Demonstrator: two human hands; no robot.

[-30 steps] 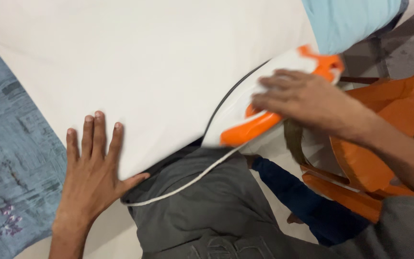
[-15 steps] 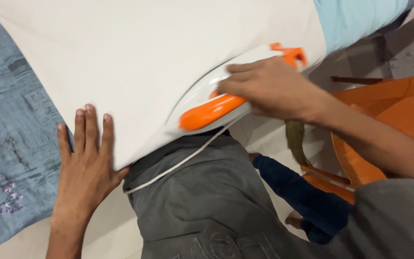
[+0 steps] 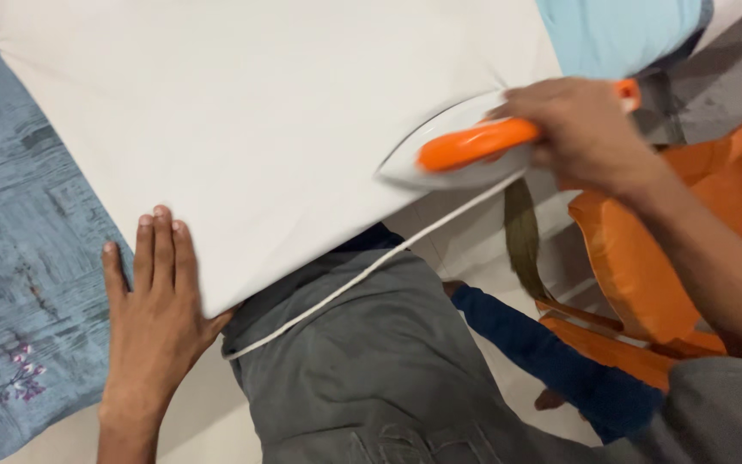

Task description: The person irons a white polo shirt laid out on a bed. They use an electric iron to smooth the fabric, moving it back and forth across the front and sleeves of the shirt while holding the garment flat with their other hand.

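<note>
A white and orange iron (image 3: 465,150) is sitting on the right-hand edge of a white cloth (image 3: 259,112), its pointed tip facing left across the fabric. The right hand (image 3: 581,133) is gripping the iron's orange handle, fingers curled tight around it. A white cord (image 3: 362,275) is trailing from the iron down and left over the person's grey clothing (image 3: 380,361). The left hand (image 3: 152,296) is lying flat with fingers stretched out and close together, pressing the cloth's near corner, its palm lying off the cloth. A blue patterned fabric (image 3: 27,249) is lying under the cloth on the left, a light blue cloth (image 3: 620,30) is showing at the top right, and an orange plastic chair (image 3: 672,258) is standing just beside the right arm.
</note>
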